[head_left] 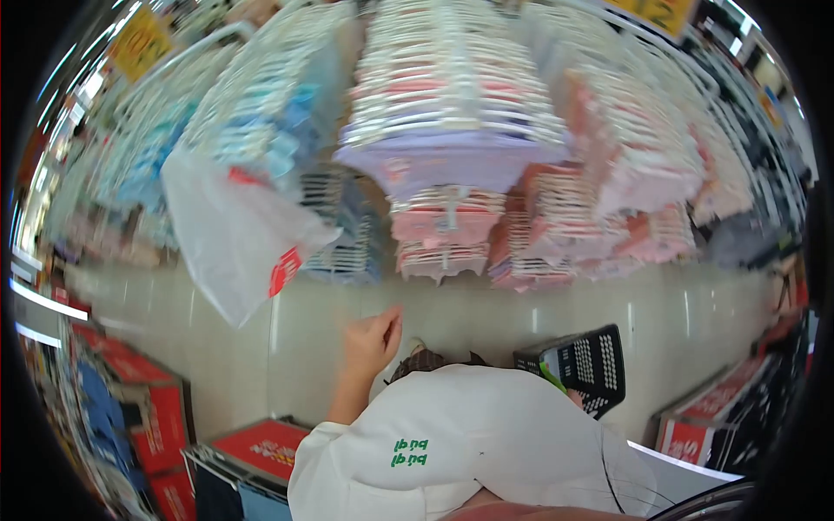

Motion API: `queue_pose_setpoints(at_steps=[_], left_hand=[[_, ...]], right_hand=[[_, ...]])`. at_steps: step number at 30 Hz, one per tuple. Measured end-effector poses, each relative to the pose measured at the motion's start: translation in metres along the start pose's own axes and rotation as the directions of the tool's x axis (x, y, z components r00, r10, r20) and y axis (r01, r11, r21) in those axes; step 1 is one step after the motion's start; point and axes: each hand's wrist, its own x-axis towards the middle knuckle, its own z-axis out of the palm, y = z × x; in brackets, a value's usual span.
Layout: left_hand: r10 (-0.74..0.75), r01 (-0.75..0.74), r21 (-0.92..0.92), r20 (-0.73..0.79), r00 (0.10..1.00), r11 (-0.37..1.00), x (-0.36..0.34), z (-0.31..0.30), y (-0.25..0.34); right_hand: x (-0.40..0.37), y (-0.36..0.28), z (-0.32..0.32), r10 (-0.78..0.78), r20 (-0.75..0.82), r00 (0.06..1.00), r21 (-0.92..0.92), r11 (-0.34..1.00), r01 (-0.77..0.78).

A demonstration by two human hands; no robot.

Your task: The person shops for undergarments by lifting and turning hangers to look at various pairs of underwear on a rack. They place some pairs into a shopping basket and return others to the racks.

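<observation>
My left hand (373, 339) is raised in front of my white shirt, fingers curled in, and nothing shows in it. Above and to the left of it, apart from the hand, a white plastic bag (239, 234) with red print is in front of the blue clothes; what holds it up cannot be made out. At my right side, a black shopping basket (599, 369) with a green handle (551, 377) hangs tilted. Only a little of my right hand (574, 398) shows at the handle, mostly hidden by my shirt.
Racks of small garments on white hangers stand ahead: blue ones (282, 143), lilac ones (434, 161) and pink ones (638, 165). Red-topped display stands (261, 447) are close on the left, another (704, 417) on the right. Pale shiny floor (304, 347) lies between.
</observation>
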Motion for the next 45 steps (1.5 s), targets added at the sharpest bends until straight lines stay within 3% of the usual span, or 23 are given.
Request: queue_pose_setpoints(at_steps=[2, 4, 6, 8, 10, 14, 15, 16, 17, 20, 21, 23, 24, 26, 28, 33, 35, 36, 38, 39, 41, 43, 45], left_hand=[[0.017, -0.012, -0.051, 0.099, 0.995, 0.999, 0.001, 0.032, 0.022], [-0.085, 0.113, -0.084, 0.292, 0.953, 0.990, 0.002, 0.062, 0.046], [-0.067, 0.131, -0.139, 0.393, 0.917, 0.982, -0.001, 0.101, 0.063], [-0.038, 0.150, -0.192, 0.486, 0.873, 0.970, -0.004, 0.146, 0.082], [0.143, 0.142, -0.287, 0.775, 0.616, 0.947, -0.006, 0.194, 0.110], [0.619, -0.160, -0.616, 0.670, 0.410, 0.771, -0.037, 0.292, 0.182], [0.630, -0.162, -0.625, 0.669, 0.394, 0.764, -0.052, 0.315, 0.196], [0.703, -0.184, -0.679, 0.679, 0.212, 0.711, -0.068, 0.337, 0.206], [0.749, -0.193, -0.732, 0.662, 0.020, 0.653, -0.083, 0.356, 0.213], [0.677, -0.361, -0.643, 0.735, -0.042, 0.675, -0.123, 0.397, 0.226], [0.748, -0.455, -0.664, 0.663, 0.008, 0.594, -0.119, 0.400, 0.231], [0.694, -0.492, -0.625, 0.718, -0.055, 0.607, -0.117, 0.410, 0.245], [0.631, -0.532, -0.574, 0.770, -0.092, 0.623, -0.112, 0.412, 0.255], [0.581, -0.467, -0.567, 0.803, -0.131, 0.678, -0.108, 0.426, 0.266], [0.567, -0.408, -0.534, 0.822, -0.047, 0.740, -0.105, 0.447, 0.272], [0.625, -0.386, -0.599, 0.777, -0.072, 0.701, -0.081, 0.507, 0.316], [0.554, -0.391, -0.672, 0.740, -0.381, 0.629, -0.062, 0.532, 0.347], [0.566, -0.386, -0.682, 0.731, -0.381, 0.621, -0.051, 0.543, 0.366], [0.461, -0.362, -0.701, 0.691, -0.557, 0.614, -0.036, 0.568, 0.407], [0.471, -0.350, -0.712, 0.679, -0.563, 0.609, -0.041, 0.584, 0.421], [0.570, -0.174, -0.820, 0.515, -0.641, 0.545, -0.055, 0.621, 0.444], [0.582, -0.175, -0.791, 0.561, -0.589, 0.586, -0.068, 0.641, 0.469], [0.572, -0.167, -0.693, 0.687, -0.448, 0.701, -0.074, 0.660, 0.494]], right_hand=[[-0.015, -0.011, -0.021, -0.073, -0.006, 0.997, -0.016, 0.997, 0.073], [-0.010, -0.009, -0.021, -0.070, -0.002, 0.998, 0.028, 0.997, 0.070], [-0.008, -0.005, -0.023, -0.112, 0.063, 0.992, 0.064, 0.992, 0.108], [-0.003, -0.003, -0.014, -0.084, 0.007, 0.996, 0.083, 0.993, 0.083], [-0.003, -0.001, -0.020, -0.095, 0.050, 0.994, 0.087, 0.992, 0.090], [0.010, 0.013, -0.028, -0.152, 0.011, 0.988, 0.162, 0.976, 0.148], [0.013, 0.020, -0.029, -0.193, 0.047, 0.980, 0.251, 0.952, 0.176], [0.014, 0.024, -0.030, -0.236, 0.079, 0.968, 0.342, 0.919, 0.196], [0.004, 0.022, -0.047, -0.143, 0.068, 0.987, 0.459, 0.883, 0.096], [-0.016, 0.033, -0.086, -0.034, 0.016, 0.999, 0.341, 0.940, 0.027], [-0.013, 0.039, -0.085, -0.016, 0.017, 1.000, 0.358, 0.934, 0.009], [-0.012, 0.060, -0.077, 0.204, 0.156, 0.966, 0.192, 0.954, -0.232], [-0.008, 0.073, -0.069, 0.216, 0.169, 0.962, 0.201, 0.948, -0.248], [0.006, 0.101, -0.054, 0.244, 0.219, 0.945, 0.250, 0.922, -0.296], [0.012, 0.112, -0.063, 0.274, 0.209, 0.939, 0.254, 0.912, -0.323], [0.061, 0.145, -0.087, 0.225, 0.051, 0.973, 0.261, 0.937, -0.230], [0.088, 0.164, -0.106, 0.199, 0.038, 0.979, 0.254, 0.946, -0.203], [0.100, 0.174, -0.118, 0.188, 0.036, 0.982, 0.248, 0.950, -0.191], [0.119, 0.196, -0.140, 0.166, 0.041, 0.985, 0.231, 0.958, -0.171], [0.127, 0.208, -0.149, 0.156, 0.050, 0.986, 0.223, 0.961, -0.163], [0.149, 0.234, -0.160, 0.160, 0.059, 0.985, 0.214, 0.962, -0.169], [0.176, 0.264, -0.167, -0.002, -0.087, 0.996, 0.230, 0.973, 0.022], [0.207, 0.290, -0.177, -0.012, -0.058, 0.998, 0.197, 0.980, 0.023]])
